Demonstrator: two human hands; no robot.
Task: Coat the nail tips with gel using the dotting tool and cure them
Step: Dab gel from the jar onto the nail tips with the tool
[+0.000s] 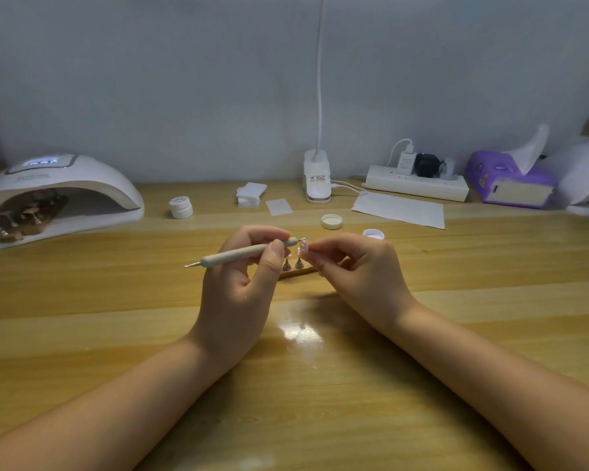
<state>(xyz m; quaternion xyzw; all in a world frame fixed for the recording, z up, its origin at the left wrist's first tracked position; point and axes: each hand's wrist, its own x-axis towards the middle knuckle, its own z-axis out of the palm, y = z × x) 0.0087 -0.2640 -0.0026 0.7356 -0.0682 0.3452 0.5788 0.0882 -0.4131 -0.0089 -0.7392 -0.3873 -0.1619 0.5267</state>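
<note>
Gel application at frame centre, over a glossy wooden table [116, 300].
Left hand [238, 283] grips the matte cylindrical dotting tool [245, 253]; right hand [357, 266] pinches a small pale nail tip [303, 245] at its metal point.

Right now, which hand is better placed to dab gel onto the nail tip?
The left hand: it already grips the dotting tool, whose working end sits right at the nail tip. The right hand is busy pinching that tip's holder, steadying it.
</note>
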